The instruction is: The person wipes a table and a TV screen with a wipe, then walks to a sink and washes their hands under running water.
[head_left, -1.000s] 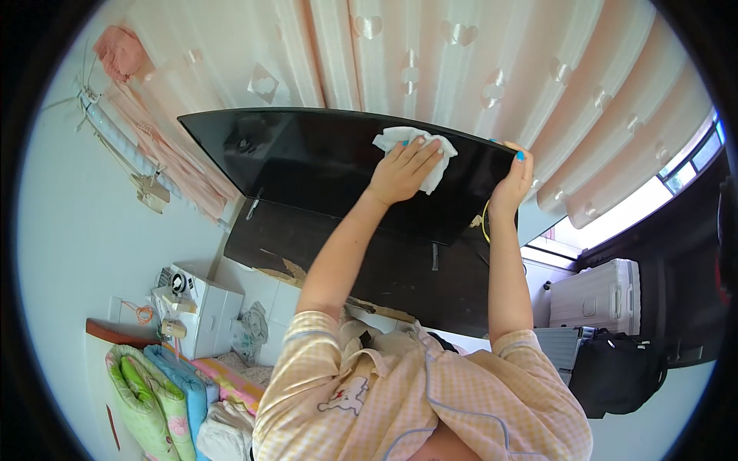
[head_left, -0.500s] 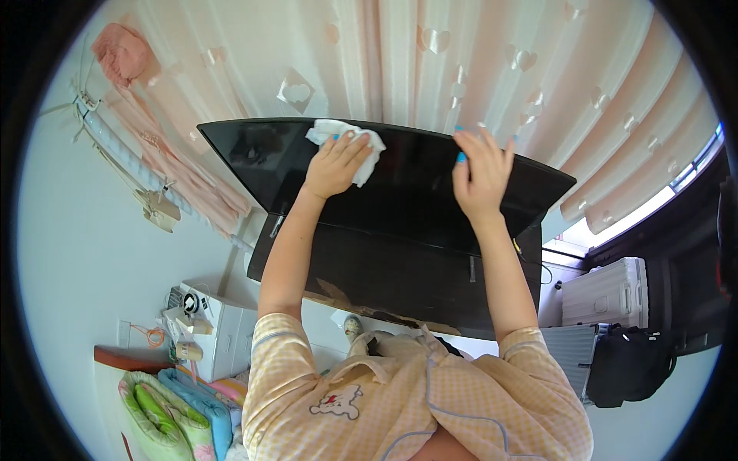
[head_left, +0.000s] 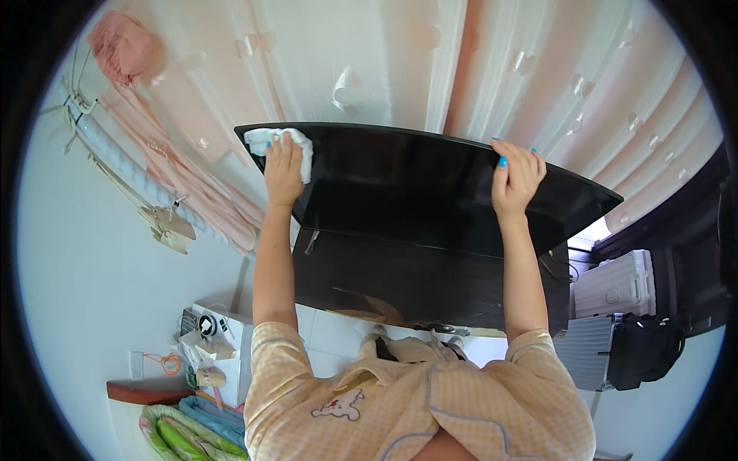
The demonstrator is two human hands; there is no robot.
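A wide black flat screen (head_left: 400, 184) stands on a dark table (head_left: 415, 280). My left hand (head_left: 284, 173) presses a white cloth (head_left: 304, 150) flat against the screen's upper left corner, with the fingers stretched over it. Over the screen's top edge, right of its middle, lies my right hand (head_left: 519, 175). Its thumb is on the front and its fingers are spread along the rim, with no cloth in it.
Pale curtains (head_left: 369, 61) hang behind the screen. A white cabinet (head_left: 242, 357) with small items and folded bedding (head_left: 188, 434) are at the lower left. Suitcases (head_left: 615, 284) and a black bag (head_left: 646, 349) stand at the right.
My left hand has slid the cloth leftward across the screen to its left corner. My right hand let go of the right corner and now rests on the top edge, further left along it.
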